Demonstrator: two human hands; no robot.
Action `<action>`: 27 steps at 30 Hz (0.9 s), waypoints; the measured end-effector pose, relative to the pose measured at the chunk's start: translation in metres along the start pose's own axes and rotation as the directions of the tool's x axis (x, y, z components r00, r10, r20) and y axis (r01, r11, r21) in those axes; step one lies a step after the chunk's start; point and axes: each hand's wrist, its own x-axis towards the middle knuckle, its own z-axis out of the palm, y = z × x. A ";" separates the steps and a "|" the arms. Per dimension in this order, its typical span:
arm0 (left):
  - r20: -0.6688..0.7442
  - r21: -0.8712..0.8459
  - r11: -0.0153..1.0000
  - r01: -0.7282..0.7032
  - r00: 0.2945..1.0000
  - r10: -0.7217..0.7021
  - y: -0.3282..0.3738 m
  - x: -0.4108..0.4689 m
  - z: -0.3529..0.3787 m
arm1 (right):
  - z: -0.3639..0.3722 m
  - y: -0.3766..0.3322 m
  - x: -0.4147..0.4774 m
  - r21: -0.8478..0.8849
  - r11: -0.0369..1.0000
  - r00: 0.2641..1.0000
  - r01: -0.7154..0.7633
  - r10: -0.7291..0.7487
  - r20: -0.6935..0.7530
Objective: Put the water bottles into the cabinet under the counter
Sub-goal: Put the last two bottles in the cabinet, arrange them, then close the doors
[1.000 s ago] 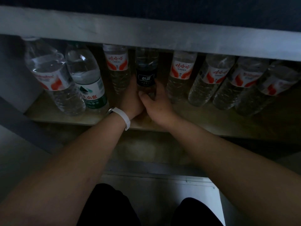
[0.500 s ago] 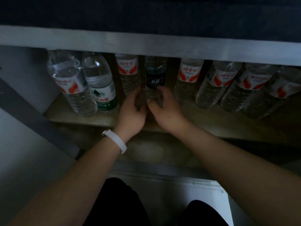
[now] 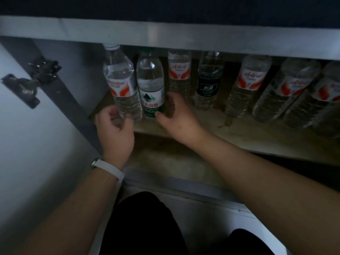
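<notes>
Several water bottles stand in a row on the cabinet shelf [image 3: 239, 134] under the counter. At the far left is a red-label bottle [image 3: 120, 83], then a green-label bottle [image 3: 150, 85], another red-label bottle [image 3: 179, 70], a black-label bottle [image 3: 208, 83], and more red-label bottles [image 3: 250, 80] leaning to the right. My left hand [image 3: 115, 133], with a white wristband, curls round the base of the leftmost red-label bottle. My right hand [image 3: 177, 116] grips the green-label bottle low down, thumb on its label and fingers on its right side.
The open cabinet door [image 3: 27, 144] with its metal hinge [image 3: 27, 85] stands at the left. The grey counter edge [image 3: 165, 34] overhangs the bottle tops. A dim lower compartment [image 3: 165, 161] lies under the shelf. My knees in black trousers [image 3: 145, 223] are at the bottom.
Both hands have left the black-label bottle and moved left to the two leftmost bottles. The view has swung left, bringing the door and hinge into sight.
</notes>
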 end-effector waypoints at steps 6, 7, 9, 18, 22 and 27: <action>0.135 -0.101 0.994 -0.036 0.990 0.050 0.010 0.027 0.004 | 0.036 0.000 0.017 0.067 0.996 0.995 0.052 -0.047 -0.083; 0.151 -0.103 0.994 -0.045 0.987 0.060 0.012 0.030 0.006 | 0.040 0.002 0.019 0.075 0.996 0.994 0.048 -0.040 -0.106; 0.164 -0.095 0.995 -0.036 0.985 0.051 0.011 0.035 0.011 | 0.047 0.006 0.024 0.078 0.997 0.990 0.024 -0.013 -0.138; 0.097 -0.079 0.996 -0.049 0.994 0.057 0.004 0.053 0.020 | 0.062 0.008 0.047 0.057 0.998 0.967 -0.033 0.046 -0.252; 0.093 -0.068 0.997 -0.040 0.995 0.046 0.002 0.071 0.025 | 0.068 0.003 0.059 0.055 0.998 0.960 -0.010 0.025 -0.279; 0.118 -0.043 0.998 -0.036 0.992 0.040 0.001 0.095 0.030 | 0.075 0.002 0.080 0.001 1.000 0.947 0.015 -0.014 -0.321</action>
